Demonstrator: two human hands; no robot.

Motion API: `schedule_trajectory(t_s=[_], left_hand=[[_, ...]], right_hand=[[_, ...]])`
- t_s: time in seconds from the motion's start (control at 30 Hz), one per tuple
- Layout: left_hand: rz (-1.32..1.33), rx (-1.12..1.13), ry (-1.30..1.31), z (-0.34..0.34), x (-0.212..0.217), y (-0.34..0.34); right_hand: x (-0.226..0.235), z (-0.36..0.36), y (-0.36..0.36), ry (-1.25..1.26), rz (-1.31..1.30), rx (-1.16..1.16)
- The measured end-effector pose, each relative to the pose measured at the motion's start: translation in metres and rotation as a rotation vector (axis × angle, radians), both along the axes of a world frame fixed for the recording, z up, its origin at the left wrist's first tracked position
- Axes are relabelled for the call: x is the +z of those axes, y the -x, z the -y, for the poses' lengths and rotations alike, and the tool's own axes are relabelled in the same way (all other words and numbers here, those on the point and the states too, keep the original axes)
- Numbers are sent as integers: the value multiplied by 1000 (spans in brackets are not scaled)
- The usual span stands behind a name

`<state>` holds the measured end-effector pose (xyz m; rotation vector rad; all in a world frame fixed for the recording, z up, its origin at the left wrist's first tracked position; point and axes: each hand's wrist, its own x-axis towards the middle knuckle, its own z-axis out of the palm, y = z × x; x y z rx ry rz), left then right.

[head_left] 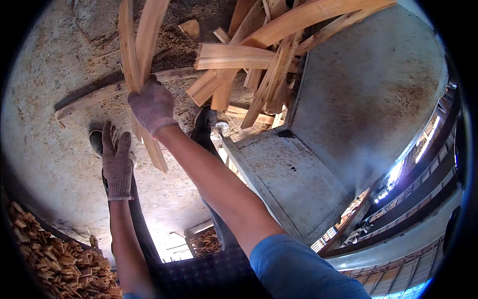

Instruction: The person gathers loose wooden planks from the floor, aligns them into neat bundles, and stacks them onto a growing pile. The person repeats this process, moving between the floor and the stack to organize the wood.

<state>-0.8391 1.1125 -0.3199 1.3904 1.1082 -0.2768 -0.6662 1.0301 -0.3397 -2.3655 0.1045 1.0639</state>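
My right hand (pixel 152 104), in a knitted work glove, is closed around two long wooden strips (pixel 130 50). The strips run from the top edge down past my fist, and a lower end (pixel 156 153) shows beneath it. My left hand (pixel 117 164), gloved too, is raised with its fingers stretched and apart. Nothing is in it, and it sits just left of that lower end. Behind the held strips, another bowed wooden strip (pixel 99 98) lies across the floor.
A jumbled heap of rough wooden strips (pixel 249 57) fills the upper middle, beside a worn metal panel and ledge (pixel 294 174) on the right. A wood offcut (pixel 189 28) lies on the floor (pixel 55 149). Many short wood pieces (pixel 59 254) are piled at lower left.
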Motion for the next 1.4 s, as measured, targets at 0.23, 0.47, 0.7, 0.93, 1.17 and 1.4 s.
schedule_trajectory(t_s=[0.23, 0.47, 0.7, 0.93, 1.17, 1.4], left_hand=[[-105, -48, -19, 16, 14, -4], [-96, -156, -17, 39, 16, -18], [-97, 96, 186, 28, 26, -27], [-11, 348, -36, 10, 18, -32], [82, 40, -251, 35, 39, -34], [348, -891, -594, 122, -8, -195]], right_hand=[[25, 104, -101, 98, 486, -156], [14, 190, -273, -37, 558, -571], [12, 102, -189, 48, 738, -172], [53, -22, -58, -205, -90, -53], [24, 157, -75, 176, 441, -23], [-30, 402, -129, 379, 2, -255]])
